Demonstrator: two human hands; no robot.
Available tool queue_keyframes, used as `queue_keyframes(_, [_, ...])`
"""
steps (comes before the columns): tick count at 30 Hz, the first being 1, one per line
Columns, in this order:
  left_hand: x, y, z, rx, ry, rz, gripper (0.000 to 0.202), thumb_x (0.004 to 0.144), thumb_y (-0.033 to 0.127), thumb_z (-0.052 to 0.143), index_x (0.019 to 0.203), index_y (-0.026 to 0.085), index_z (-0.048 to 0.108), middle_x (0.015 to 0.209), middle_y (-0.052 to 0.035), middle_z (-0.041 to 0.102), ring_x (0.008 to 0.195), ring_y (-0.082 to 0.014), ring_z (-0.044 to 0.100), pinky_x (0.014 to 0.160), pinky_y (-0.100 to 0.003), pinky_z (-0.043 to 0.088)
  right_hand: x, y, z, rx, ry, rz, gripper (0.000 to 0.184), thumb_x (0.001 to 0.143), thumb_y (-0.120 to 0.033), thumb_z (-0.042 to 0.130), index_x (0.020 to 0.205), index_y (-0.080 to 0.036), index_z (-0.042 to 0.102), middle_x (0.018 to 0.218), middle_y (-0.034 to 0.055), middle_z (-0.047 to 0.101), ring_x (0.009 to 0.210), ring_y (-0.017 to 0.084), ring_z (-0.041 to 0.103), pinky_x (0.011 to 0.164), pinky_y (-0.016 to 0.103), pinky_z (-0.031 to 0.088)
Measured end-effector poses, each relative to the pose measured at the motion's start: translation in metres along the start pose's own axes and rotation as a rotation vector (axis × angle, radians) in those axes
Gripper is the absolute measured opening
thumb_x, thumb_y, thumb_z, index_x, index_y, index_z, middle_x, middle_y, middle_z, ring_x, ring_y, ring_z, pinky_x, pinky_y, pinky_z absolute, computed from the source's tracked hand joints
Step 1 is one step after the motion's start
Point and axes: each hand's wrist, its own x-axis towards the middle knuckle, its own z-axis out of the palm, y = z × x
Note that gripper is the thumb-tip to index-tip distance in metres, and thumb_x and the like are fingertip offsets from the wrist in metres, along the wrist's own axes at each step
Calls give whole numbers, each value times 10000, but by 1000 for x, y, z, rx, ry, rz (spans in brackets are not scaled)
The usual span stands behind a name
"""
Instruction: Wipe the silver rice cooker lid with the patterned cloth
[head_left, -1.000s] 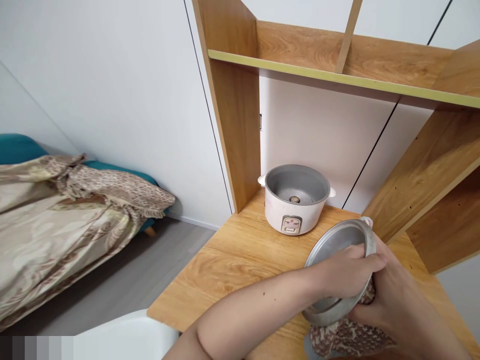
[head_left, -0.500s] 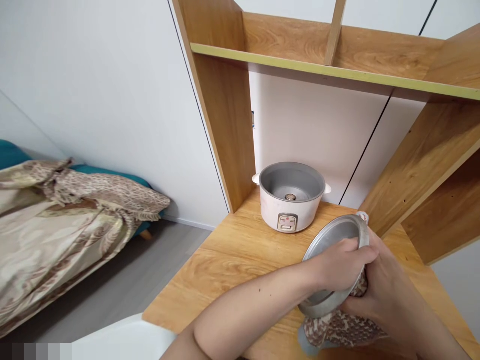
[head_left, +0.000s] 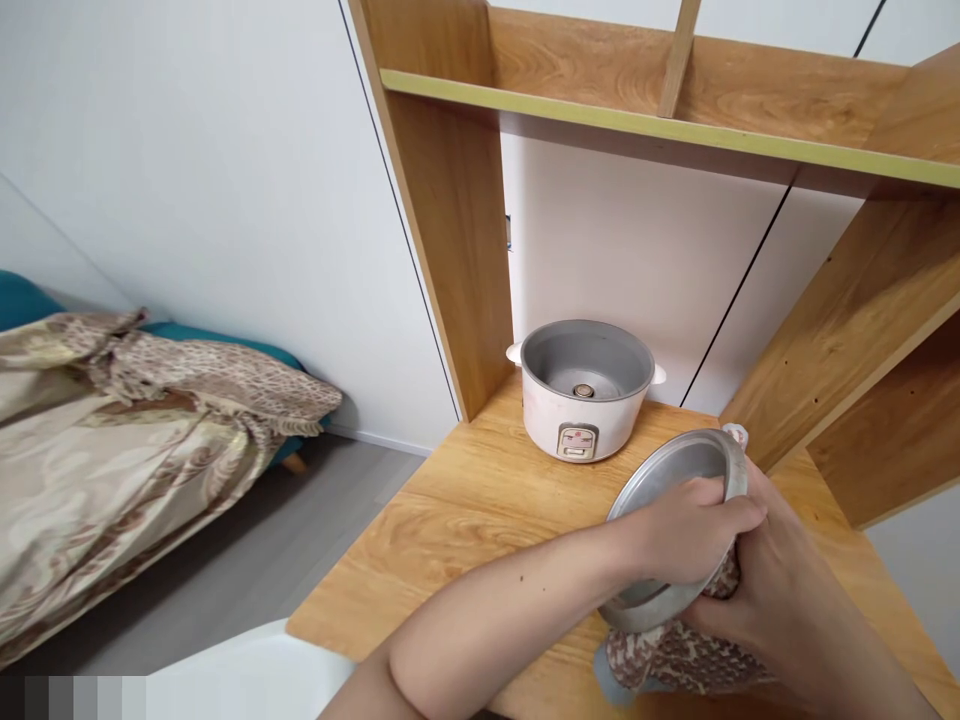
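Observation:
A grey metal inner pot [head_left: 667, 480] is tilted on its side above the wooden desk [head_left: 480, 500], its mouth facing left and up. My left hand [head_left: 686, 535] grips the pot's near rim, fingers curled over the edge. My right hand [head_left: 787, 590] is closed on a brown patterned cloth [head_left: 675, 655] pressed against the pot's underside. A white rice cooker body [head_left: 585, 395] stands open and hollow at the back of the desk, apart from both hands.
A wooden shelf unit [head_left: 450, 200] rises behind and to the right of the cooker. To the left, a bed with a beige patterned cover [head_left: 127, 440] stands on grey floor. A white rounded chair back [head_left: 255, 675] is at the desk's near edge.
Both hands, the pot and the cloth keep almost the same pose; only the view has shifted slightly.

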Motion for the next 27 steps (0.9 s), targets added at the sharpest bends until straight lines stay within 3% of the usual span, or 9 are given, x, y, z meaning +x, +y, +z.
queue_keyframes(3, [2, -1, 0, 2, -8, 14, 481, 1125, 739, 714, 1091, 268, 805, 1371, -133, 916, 1503, -470, 808, 1411, -632, 572, 10, -3, -13, 103, -55, 52, 632, 724, -366, 967, 1290, -314, 693, 1290, 98, 821, 1272, 449, 813, 1116, 642, 714])
queue_keyframes(6, [3, 0, 1, -18, 1, 31, 578, 1020, 861, 814, 991, 285, 793, 1214, -124, 909, 1427, -482, 814, 1411, -642, 574, 22, -7, -29, 160, -147, 76, 467, 714, -328, 890, 1131, -319, 679, 1189, 59, 797, 1134, 381, 804, 981, 547, 717])
queue_keyframes(11, [4, 2, 3, -5, -23, 20, 493, 947, 770, 815, 879, 291, 720, 1111, -130, 838, 1348, -498, 820, 1340, -659, 601, 29, -5, -38, 187, -169, 100, 462, 701, -347, 882, 1102, -329, 655, 1160, 40, 797, 1089, 356, 805, 913, 494, 715])
queue_keyframes(18, [1, 6, 5, 55, -69, -3, 335, 992, 619, 684, 893, 305, 623, 1005, -79, 764, 1245, -436, 811, 1204, -607, 620, 33, 8, -44, 275, -270, 163, 430, 717, -372, 908, 1079, -326, 680, 1120, 30, 813, 1026, 341, 813, 900, 483, 721])
queue_keyframes(22, [0, 6, 6, 75, -52, -19, 350, 1004, 612, 693, 854, 308, 608, 940, -60, 728, 1228, -431, 799, 1194, -603, 613, 32, 9, -42, 254, -234, 156, 442, 718, -376, 906, 1110, -324, 708, 1139, 34, 831, 1029, 339, 818, 903, 484, 718])
queue_keyframes(27, [2, 1, 5, 58, -28, -61, 390, 1024, 633, 721, 855, 286, 666, 948, -63, 761, 1101, -405, 812, 1079, -585, 654, 26, 10, -39, 214, -251, 192, 513, 707, -359, 882, 1199, -322, 742, 1232, 58, 855, 1124, 360, 853, 954, 502, 747])
